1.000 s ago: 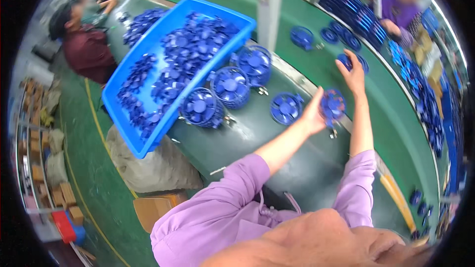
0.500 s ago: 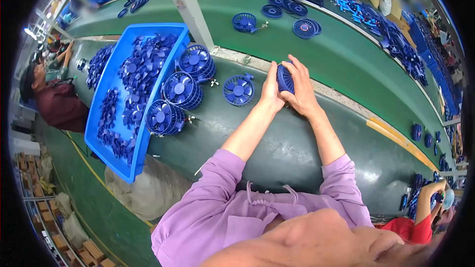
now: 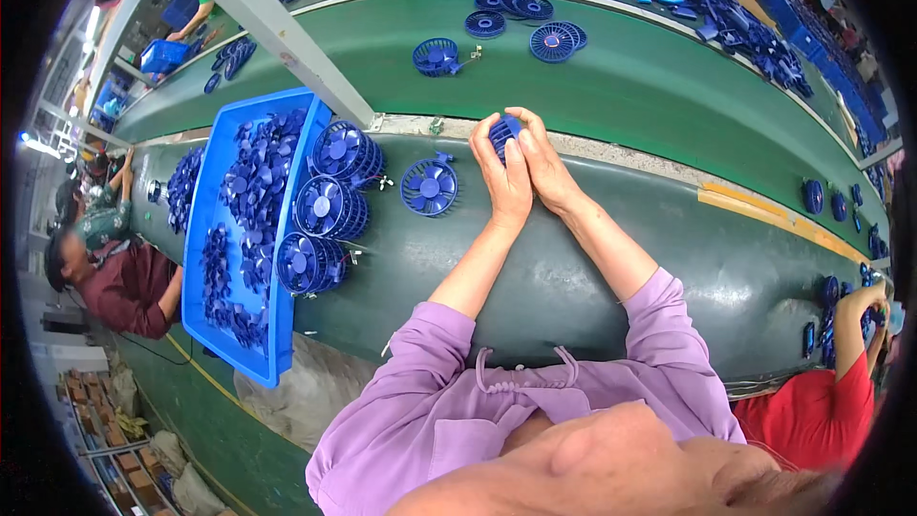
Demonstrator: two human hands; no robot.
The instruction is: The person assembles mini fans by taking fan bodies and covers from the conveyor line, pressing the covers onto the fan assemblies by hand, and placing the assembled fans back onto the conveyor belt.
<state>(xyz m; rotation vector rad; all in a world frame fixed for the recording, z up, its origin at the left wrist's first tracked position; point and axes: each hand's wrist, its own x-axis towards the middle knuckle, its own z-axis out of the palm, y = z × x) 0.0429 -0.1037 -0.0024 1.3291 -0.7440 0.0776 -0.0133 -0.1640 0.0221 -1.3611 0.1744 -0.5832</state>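
A round blue fan housing [image 3: 502, 137] with a slatted grille is clasped between both my hands above the far edge of the dark green work surface. My left hand [image 3: 499, 175] closes round its left side, and my right hand [image 3: 543, 159] wraps its right side with the fingers over the top. Much of the housing is hidden by fingers. To the left of my hands lies a fan unit [image 3: 429, 187] with its blades facing up. Beyond it stand stacked fan units [image 3: 330, 207] in blue cages, some with small wires and connectors showing.
A blue tray [image 3: 280, 325] full of loose fan blades stands on the left. A grey metal post [image 3: 277, 29] rises behind it. Across the green conveyor [image 3: 382, 91] lie round grilles [image 3: 554, 41] and another fan cage [image 3: 437, 56]. Co-workers sit at far left and lower right.
The housing has turned in my hands, and my fingers now cover more of it. My view has shifted, so the tray and fan stacks sit a little differently in the picture.
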